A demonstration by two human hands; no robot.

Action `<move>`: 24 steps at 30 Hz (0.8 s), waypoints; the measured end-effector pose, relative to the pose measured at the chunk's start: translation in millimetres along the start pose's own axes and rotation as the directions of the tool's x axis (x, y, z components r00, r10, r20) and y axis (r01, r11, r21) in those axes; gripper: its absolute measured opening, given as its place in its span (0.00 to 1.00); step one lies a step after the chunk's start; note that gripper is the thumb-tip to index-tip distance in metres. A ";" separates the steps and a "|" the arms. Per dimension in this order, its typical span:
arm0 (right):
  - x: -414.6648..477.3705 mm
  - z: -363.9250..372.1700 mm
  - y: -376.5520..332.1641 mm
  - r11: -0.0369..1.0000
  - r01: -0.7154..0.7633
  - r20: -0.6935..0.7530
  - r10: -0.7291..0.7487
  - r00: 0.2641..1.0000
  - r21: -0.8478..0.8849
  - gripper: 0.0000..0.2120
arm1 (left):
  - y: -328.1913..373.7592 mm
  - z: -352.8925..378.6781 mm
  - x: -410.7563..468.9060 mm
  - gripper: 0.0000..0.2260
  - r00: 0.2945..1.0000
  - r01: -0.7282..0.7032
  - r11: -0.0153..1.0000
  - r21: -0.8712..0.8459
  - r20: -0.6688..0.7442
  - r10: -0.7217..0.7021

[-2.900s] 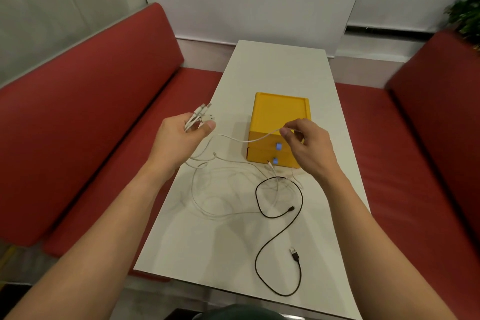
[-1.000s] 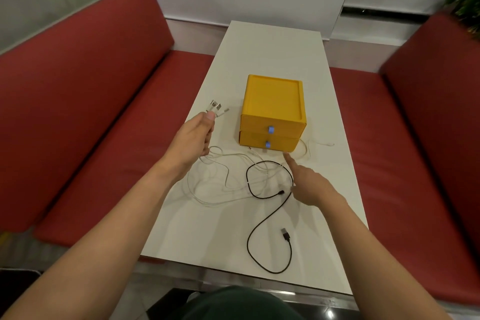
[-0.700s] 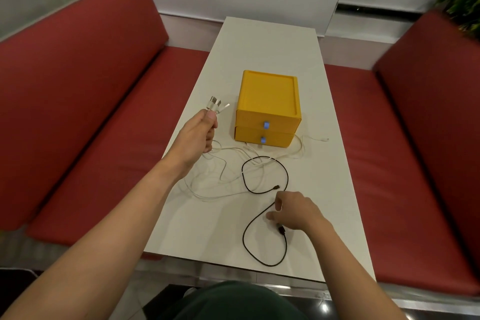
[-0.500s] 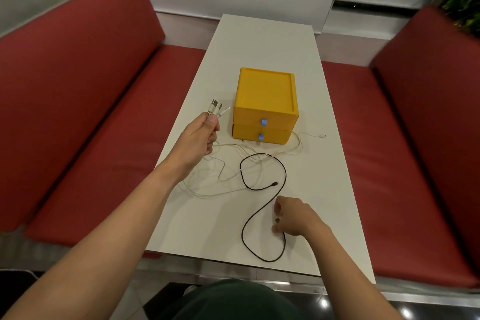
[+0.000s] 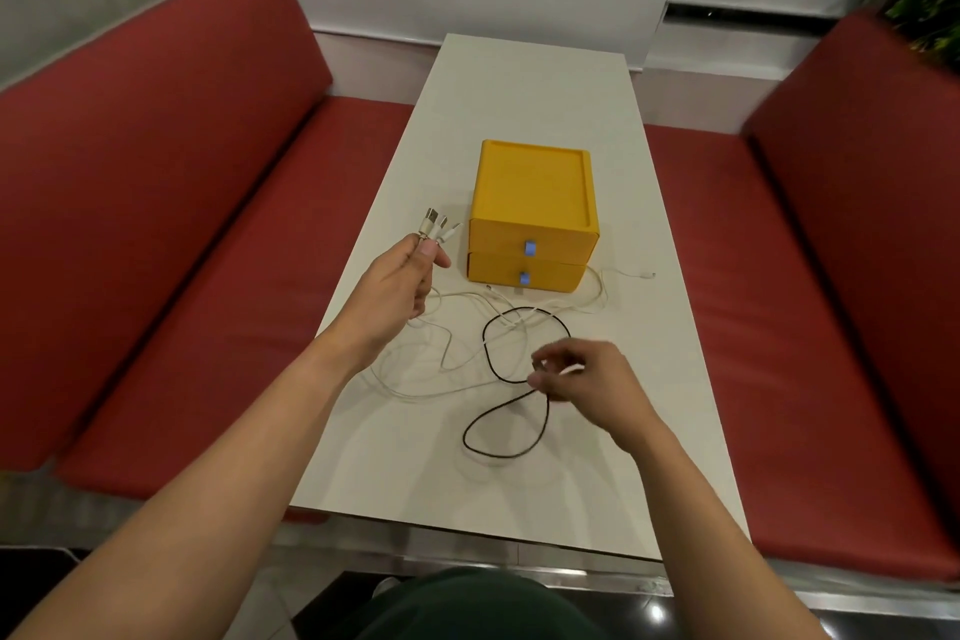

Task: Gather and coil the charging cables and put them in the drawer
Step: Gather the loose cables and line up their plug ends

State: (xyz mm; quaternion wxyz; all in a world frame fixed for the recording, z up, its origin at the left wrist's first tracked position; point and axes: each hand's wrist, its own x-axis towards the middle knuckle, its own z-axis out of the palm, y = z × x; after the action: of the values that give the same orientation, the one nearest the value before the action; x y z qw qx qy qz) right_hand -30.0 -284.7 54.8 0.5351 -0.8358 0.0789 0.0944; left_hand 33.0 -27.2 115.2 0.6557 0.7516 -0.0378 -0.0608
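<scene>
White table [image 5: 545, 88]: left hand [image 5: 400, 286] pinches the white cables [image 5: 429, 222] by their plugs, right hand [image 5: 587, 385] pinches the black cable [image 5: 524, 309] mid-table; lifting it may snag overlapping white loops before the shut yellow drawers [image 5: 535, 187]

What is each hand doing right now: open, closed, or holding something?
Left hand: closed, holding the white cables by their plug ends.
Right hand: closed, pinching the black cable.
</scene>
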 end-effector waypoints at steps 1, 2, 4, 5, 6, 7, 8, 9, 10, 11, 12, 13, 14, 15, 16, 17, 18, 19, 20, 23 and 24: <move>-0.3 -2.1 -16.8 0.996 0.040 -0.023 -0.038 0.999 0.078 0.10 | 0.6 0.2 0.7 0.15 1.000 -0.004 1.000 -0.008 -0.006 0.004; -0.8 -3.8 -34.1 0.986 0.075 -0.046 -0.069 0.997 0.149 0.11 | 1.6 0.5 1.1 0.15 1.000 -0.007 1.000 -0.018 -0.012 0.007; -1.1 -6.7 -66.7 0.954 0.142 -0.079 -0.126 0.989 0.264 0.12 | 5.1 1.0 1.9 0.16 1.000 -0.019 0.999 -0.042 -0.021 0.018; -1.2 -8.1 -81.5 0.936 0.180 -0.086 -0.161 0.983 0.303 0.12 | 7.4 1.0 2.3 0.16 0.999 -0.025 0.998 -0.059 -0.025 0.024; -1.3 -9.0 -95.0 0.916 0.218 -0.086 -0.200 0.976 0.338 0.12 | 9.9 0.8 2.5 0.16 0.999 -0.030 0.996 -0.085 -0.027 0.028; -1.1 -9.4 -107.2 0.893 0.249 -0.081 -0.236 0.968 0.376 0.12 | 12.6 0.5 2.7 0.17 0.999 -0.035 0.992 -0.118 -0.030 0.032; -0.2 -8.8 -118.0 0.872 0.271 -0.073 -0.264 0.962 0.409 0.12 | 15.3 0.1 2.3 0.16 0.999 -0.044 0.987 -0.153 -0.032 0.040; 1.5 -7.2 -127.8 0.855 0.287 -0.071 -0.285 0.956 0.431 0.13 | 17.6 -0.3 2.1 0.16 0.998 -0.061 0.981 -0.183 -0.034 0.055; 4.0 -4.5 -136.3 0.842 0.299 -0.074 -0.298 0.952 0.449 0.13 | 19.7 -0.8 1.6 0.16 0.996 -0.084 0.975 -0.203 -0.034 0.079; 6.5 -1.1 -144.5 0.827 0.308 -0.079 -0.308 0.948 0.470 0.13 | 21.9 -1.2 1.2 0.16 0.994 -0.111 0.971 -0.210 -0.033 0.107; 9.5 2.9 -152.0 0.811 0.316 -0.084 -0.317 0.945 0.493 0.12 | 23.8 -1.5 0.7 0.15 0.991 -0.136 0.968 -0.210 -0.035 0.132; 12.5 6.8 -158.6 0.795 0.322 -0.086 -0.325 0.942 0.514 0.12 | 26.2 -1.9 0.4 0.15 0.988 -0.156 0.965 -0.210 -0.042 0.150; 15.3 10.7 -164.4 0.783 0.326 -0.086 -0.333 0.939 0.530 0.11 | 28.3 -2.4 -0.1 0.14 0.986 -0.169 0.962 -0.214 -0.052 0.161; 17.4 14.2 -169.9 0.775 0.327 -0.084 -0.337 0.938 0.541 0.11 | 29.9 -3.4 -0.3 0.14 0.984 -0.179 0.959 -0.220 -0.064 0.169; 19.4 17.6 -174.3 0.772 0.327 -0.081 -0.339 0.937 0.546 0.10 | 31.5 -4.5 -0.5 0.14 0.981 -0.190 0.956 -0.225 -0.074 0.178; 21.0 20.5 -177.9 0.772 0.328 -0.079 -0.343 0.936 0.545 0.10 | 32.3 -5.7 -0.6 0.14 0.979 -0.200 0.953 -0.226 -0.084 0.186; 22.4 23.4 -180.5 0.775 0.331 -0.076 -0.347 0.935 0.538 0.10 | 33.2 -7.0 -0.8 0.14 0.977 -0.210 0.952 -0.224 -0.090 0.194; 23.5 26.0 -182.8 0.778 0.331 -0.069 -0.350 0.934 0.533 0.10 | 34.1 -8.0 -1.0 0.14 0.975 -0.218 0.950 -0.223 -0.095 0.201; 24.7 28.1 -184.2 0.779 0.328 -0.060 -0.353 0.934 0.534 0.10 | 35.1 -8.6 -1.5 0.14 0.974 -0.223 0.946 -0.234 -0.096 0.206; 28.4 31.7 -186.5 0.776 0.297 -0.009 -0.352 0.936 0.557 0.10 | 39.2 -10.3 -2.6 0.13 0.979 -0.202 0.918 -0.340 -0.055 0.195; 29.4 31.7 -187.1 0.779 0.286 0.011 -0.351 0.936 0.558 0.10 | 40.5 -11.2 -3.1 0.13 0.982 -0.182 0.912 -0.369 -0.033 0.183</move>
State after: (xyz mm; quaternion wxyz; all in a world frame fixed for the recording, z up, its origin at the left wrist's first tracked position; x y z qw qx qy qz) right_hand 39.8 -179.1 199.3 0.7634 -0.6416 -0.0706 0.0236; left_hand 32.5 -21.4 156.9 0.7882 0.6077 -0.0968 -0.0062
